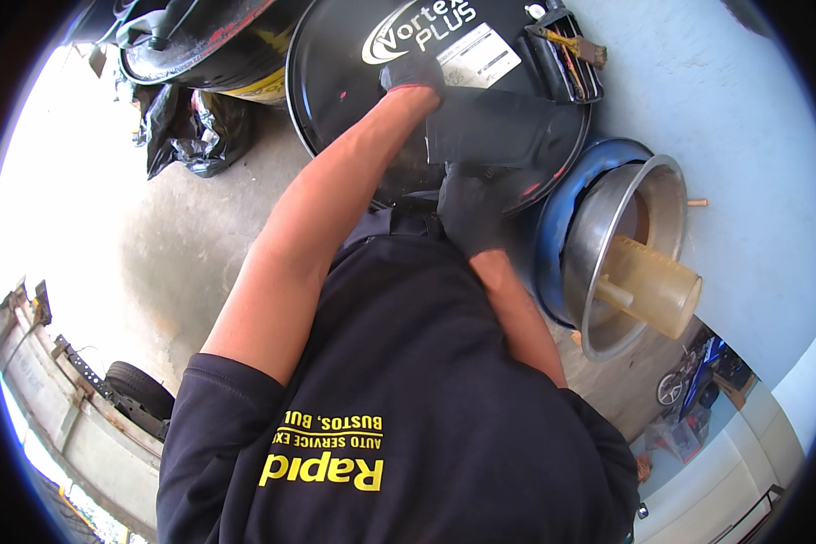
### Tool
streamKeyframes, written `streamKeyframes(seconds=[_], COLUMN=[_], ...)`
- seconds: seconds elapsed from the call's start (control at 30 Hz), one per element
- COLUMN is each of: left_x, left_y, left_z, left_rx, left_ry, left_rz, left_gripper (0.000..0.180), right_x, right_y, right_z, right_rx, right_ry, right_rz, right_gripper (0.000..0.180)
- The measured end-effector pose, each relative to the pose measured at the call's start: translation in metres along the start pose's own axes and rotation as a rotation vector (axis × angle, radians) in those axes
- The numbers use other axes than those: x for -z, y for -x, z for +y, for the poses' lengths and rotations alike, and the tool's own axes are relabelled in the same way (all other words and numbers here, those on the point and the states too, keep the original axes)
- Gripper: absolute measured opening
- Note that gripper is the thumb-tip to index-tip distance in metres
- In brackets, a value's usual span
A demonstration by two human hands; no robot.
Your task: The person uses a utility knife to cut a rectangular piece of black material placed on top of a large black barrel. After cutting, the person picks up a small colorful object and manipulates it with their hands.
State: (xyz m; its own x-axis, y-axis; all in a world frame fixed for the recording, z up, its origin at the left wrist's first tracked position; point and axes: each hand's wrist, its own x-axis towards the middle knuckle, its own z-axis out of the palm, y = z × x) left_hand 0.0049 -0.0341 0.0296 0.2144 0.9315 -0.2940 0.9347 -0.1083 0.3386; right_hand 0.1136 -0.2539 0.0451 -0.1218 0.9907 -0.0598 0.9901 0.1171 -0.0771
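Note:
A dark grey rectangular sheet point(491, 127), its material unclear, is held over the lid of a black drum point(335, 104). My left hand point(412, 74), in a dark glove with a red cuff edge, is closed at the sheet's far left corner. At the sheet's near edge, my right hand point(470, 210), also gloved, grips it from below. Dark gloves against the dark lid leave the fingertips hard to make out. White lettering and a white label point(480, 56) mark the lid beyond my left hand.
On the drum's right side sits a black holder point(562, 77) with a brush point(582, 49). To the right, a metal basin point(598, 313) on a blue drum point(553, 231) holds a yellowed plastic measuring jug point(666, 290). A black plastic bag point(195, 136) lies left, beneath another drum point(213, 59).

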Motion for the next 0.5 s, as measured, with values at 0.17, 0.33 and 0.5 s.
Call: streamKeyframes(seconds=[0.17,0.33,0.5], left_x=[0.000,-0.009,0.004], left_y=[-0.003,-0.002,-0.001], left_z=[0.002,-0.003,-0.003], left_rx=[0.035,-0.019,-0.029], left_ry=[-0.009,0.030,-0.010], left_rz=[-0.032,0.030,-0.052], left_gripper=[0.037,0.037,0.041], right_x=[0.030,0.039,0.069], right_y=[-0.007,-0.018,-0.057], right_z=[0.005,0.029,0.054], right_rx=[-0.129,-0.185,-0.317], right_ry=[-0.331,-0.390,-0.701], right_rz=[-0.089,-0.113,-0.239], right_gripper=[0.024,0.030,0.032])
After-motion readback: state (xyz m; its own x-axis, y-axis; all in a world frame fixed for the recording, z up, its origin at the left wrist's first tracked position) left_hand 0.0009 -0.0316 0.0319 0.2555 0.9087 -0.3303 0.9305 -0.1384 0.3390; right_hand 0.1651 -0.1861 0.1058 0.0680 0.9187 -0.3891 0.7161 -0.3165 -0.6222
